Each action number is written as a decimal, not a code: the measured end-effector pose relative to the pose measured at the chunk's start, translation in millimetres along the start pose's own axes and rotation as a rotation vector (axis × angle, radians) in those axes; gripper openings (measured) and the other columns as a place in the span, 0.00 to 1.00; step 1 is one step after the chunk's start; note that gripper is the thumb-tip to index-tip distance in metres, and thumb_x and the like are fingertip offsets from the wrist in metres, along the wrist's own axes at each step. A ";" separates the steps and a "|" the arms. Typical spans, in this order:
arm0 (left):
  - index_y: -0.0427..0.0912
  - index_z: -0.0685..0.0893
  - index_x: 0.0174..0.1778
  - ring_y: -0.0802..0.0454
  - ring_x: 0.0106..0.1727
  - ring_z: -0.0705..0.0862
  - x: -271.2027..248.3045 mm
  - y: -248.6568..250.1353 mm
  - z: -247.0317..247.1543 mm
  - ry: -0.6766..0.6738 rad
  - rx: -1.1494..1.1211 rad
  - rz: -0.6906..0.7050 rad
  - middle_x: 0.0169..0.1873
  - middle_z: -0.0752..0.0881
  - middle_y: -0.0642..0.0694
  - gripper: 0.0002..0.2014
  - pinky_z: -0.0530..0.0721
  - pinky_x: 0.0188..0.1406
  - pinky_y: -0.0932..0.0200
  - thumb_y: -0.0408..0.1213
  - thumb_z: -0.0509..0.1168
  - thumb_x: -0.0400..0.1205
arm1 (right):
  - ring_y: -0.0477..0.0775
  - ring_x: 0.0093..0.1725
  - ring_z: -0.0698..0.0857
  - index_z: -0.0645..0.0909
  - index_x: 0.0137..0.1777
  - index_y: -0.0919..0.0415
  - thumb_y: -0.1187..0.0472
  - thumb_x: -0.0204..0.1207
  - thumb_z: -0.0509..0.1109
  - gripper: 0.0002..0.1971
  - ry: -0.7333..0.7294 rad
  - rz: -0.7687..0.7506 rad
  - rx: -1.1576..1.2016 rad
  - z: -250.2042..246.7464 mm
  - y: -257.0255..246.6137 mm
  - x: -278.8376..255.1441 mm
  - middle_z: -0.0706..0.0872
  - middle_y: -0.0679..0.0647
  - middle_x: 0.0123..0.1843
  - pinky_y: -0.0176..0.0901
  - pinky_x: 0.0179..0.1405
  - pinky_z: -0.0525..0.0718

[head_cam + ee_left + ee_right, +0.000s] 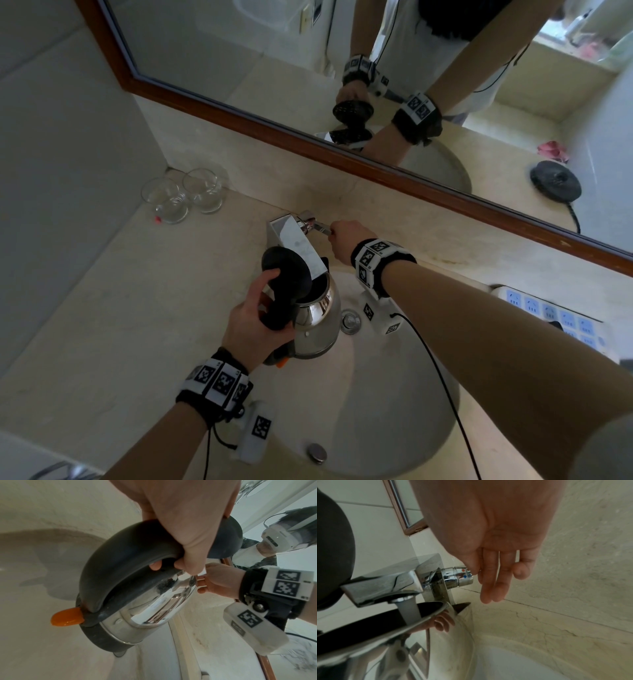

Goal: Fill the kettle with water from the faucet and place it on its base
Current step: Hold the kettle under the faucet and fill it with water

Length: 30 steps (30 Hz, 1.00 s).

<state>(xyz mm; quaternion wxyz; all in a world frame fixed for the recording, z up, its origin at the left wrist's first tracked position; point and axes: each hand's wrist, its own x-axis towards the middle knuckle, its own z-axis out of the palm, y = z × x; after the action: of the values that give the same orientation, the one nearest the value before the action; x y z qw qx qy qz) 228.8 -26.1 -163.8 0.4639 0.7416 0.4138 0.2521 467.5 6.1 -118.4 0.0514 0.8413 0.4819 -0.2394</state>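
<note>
Faucet (294, 236) spout overhangs the kettle (313, 318) mouth; the raised lid (286, 270) blocks its left side. Two glasses (185, 197) occupy the far left corner. Counter (120, 325) left of the basin lies open.

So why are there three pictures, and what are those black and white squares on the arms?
One camera sits on the person's head, and one on each wrist; the squares are marker bands strapped there. From the head you see a bathroom counter with two glasses and a sink. The left hand holds the kettle by its black handle, lid open, under the faucet. The right hand is at the faucet's lever. Its wrist picture shows water running into the kettle.
</note>
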 end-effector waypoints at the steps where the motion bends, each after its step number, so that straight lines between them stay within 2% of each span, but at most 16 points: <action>1: 0.68 0.65 0.66 0.60 0.36 0.85 0.0 0.1 0.0 0.001 0.005 0.004 0.32 0.85 0.56 0.45 0.79 0.28 0.78 0.34 0.81 0.60 | 0.60 0.42 0.80 0.80 0.59 0.62 0.59 0.85 0.58 0.12 -0.002 0.000 0.001 0.0 -0.1 0.1 0.82 0.59 0.47 0.46 0.39 0.76; 11: 0.66 0.66 0.67 0.61 0.35 0.85 -1.0 0.3 -0.5 0.002 0.001 -0.002 0.32 0.84 0.56 0.45 0.79 0.28 0.78 0.31 0.81 0.60 | 0.59 0.41 0.80 0.80 0.59 0.62 0.59 0.84 0.58 0.12 0.009 -0.009 -0.003 -0.1 -0.3 -1.0 0.86 0.61 0.53 0.45 0.38 0.75; 17: 0.66 0.65 0.67 0.59 0.36 0.85 -1.3 1.1 -0.9 0.003 0.014 0.015 0.31 0.84 0.55 0.45 0.79 0.28 0.78 0.33 0.81 0.60 | 0.59 0.42 0.81 0.80 0.59 0.62 0.60 0.84 0.58 0.12 0.007 -0.009 -0.015 0.7 0.0 -0.5 0.86 0.61 0.54 0.46 0.39 0.76; 30: 0.65 0.66 0.67 0.64 0.34 0.85 -3.8 1.9 -2.1 -0.011 -0.005 0.016 0.30 0.83 0.58 0.44 0.77 0.26 0.80 0.29 0.80 0.62 | 0.60 0.42 0.80 0.80 0.59 0.62 0.60 0.84 0.58 0.11 0.020 -0.013 -0.012 2.7 1.0 -1.0 0.86 0.62 0.54 0.46 0.39 0.77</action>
<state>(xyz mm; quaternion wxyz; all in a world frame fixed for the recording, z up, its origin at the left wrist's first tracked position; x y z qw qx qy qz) 225.9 -28.7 -161.1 0.4657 0.7452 0.4047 0.2529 466.9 3.9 -120.4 0.0499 0.8402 0.4894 -0.2284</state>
